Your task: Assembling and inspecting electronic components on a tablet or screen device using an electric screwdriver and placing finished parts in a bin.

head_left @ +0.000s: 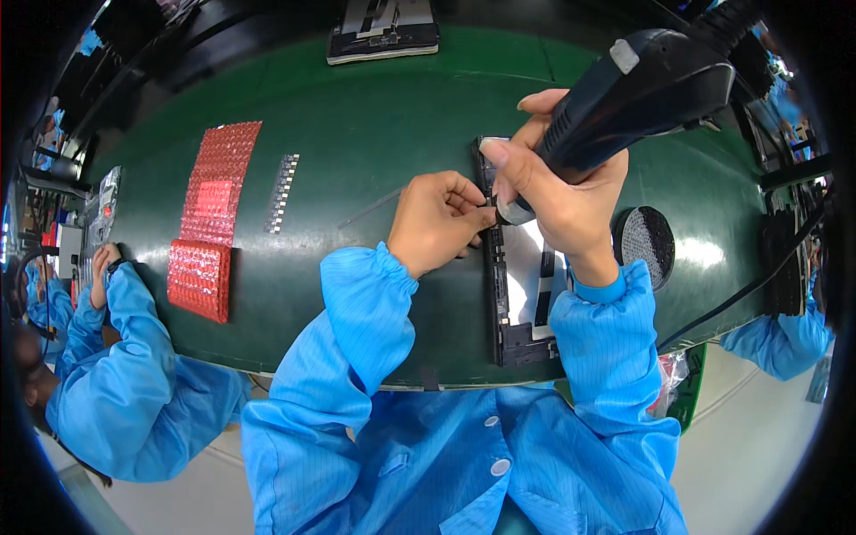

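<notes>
My right hand (566,183) is wrapped round a black hot-air gun (615,107), whose short metal nozzle (514,212) points down at a flat panel (526,276) with a black frame and a silvery face. At the frame's left edge, beside the nozzle, the fingers of my left hand (441,221) are pinched together. Whatever is between them is hidden. A thin grey rod (370,209) sticks out to the left from behind that hand; I cannot tell whether it is held or lies on the table.
On the green table (312,294), red bubble wrap (201,276) and a strip of small parts (283,194) lie left. A round black mesh-like piece (646,245) sits right, near a black cable (722,308). Another device (383,45) lies far back. A co-worker's sleeve (125,312) is at left.
</notes>
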The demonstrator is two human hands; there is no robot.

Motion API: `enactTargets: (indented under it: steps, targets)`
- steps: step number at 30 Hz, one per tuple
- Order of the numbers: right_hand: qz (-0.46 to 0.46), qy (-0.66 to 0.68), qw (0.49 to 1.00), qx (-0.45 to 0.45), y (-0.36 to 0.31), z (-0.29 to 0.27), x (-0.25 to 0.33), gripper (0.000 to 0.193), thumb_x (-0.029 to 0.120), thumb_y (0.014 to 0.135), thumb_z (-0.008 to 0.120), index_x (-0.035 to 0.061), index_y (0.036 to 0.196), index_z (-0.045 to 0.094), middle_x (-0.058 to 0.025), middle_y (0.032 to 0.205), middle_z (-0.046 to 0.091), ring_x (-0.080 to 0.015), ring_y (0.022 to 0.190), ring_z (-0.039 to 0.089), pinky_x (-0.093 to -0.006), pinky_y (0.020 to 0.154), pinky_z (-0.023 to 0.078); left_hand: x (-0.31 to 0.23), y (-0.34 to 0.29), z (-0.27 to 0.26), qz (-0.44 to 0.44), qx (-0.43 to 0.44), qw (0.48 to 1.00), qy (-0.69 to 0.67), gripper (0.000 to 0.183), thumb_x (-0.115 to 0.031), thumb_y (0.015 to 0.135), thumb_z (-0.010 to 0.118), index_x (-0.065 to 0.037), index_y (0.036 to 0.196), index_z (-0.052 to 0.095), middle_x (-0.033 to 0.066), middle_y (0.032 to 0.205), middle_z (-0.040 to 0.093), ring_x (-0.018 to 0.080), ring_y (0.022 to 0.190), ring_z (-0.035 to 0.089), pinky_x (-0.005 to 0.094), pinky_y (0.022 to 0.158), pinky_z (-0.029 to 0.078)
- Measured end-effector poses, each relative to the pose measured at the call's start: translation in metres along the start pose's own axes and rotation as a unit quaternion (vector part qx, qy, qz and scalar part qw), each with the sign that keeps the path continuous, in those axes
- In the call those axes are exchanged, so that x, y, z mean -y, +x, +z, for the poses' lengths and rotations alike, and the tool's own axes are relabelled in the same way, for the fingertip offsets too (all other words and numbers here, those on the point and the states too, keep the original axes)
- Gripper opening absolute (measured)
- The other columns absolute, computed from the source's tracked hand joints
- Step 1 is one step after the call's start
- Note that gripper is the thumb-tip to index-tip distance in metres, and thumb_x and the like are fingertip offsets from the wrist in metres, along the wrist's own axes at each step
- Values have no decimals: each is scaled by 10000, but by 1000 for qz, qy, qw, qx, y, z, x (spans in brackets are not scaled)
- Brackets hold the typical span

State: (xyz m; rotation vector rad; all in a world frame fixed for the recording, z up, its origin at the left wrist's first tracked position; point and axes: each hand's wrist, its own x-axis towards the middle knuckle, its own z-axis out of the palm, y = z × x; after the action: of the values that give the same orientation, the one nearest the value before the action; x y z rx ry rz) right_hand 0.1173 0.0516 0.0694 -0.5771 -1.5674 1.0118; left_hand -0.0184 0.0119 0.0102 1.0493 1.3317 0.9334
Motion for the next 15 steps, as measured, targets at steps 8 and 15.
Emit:
enactTargets:
  steps: [8, 15]
  targets:
    - [-8, -17, 1000, 5, -1, 0, -4, 329, -85, 753, 699, -37, 1027, 523, -73, 625, 600, -123, 488, 567, -242, 470, 462, 2, 1, -1, 7, 4, 1000, -13, 156, -40, 765, 725, 40, 833, 609, 94, 708, 639, 125, 572, 626, 249, 434, 493]
    - [-6, -8, 1000, 16, -2, 0, -3, 337, -100, 756, 689, -35, 1040, 520, -79, 626, 597, -126, 495, 571, -247, 473, 471, 1, -1, 0, 6, -3, 1000, -2, 145, -35, 762, 727, 35, 813, 610, 98, 695, 646, 127, 566, 628, 253, 429, 486]
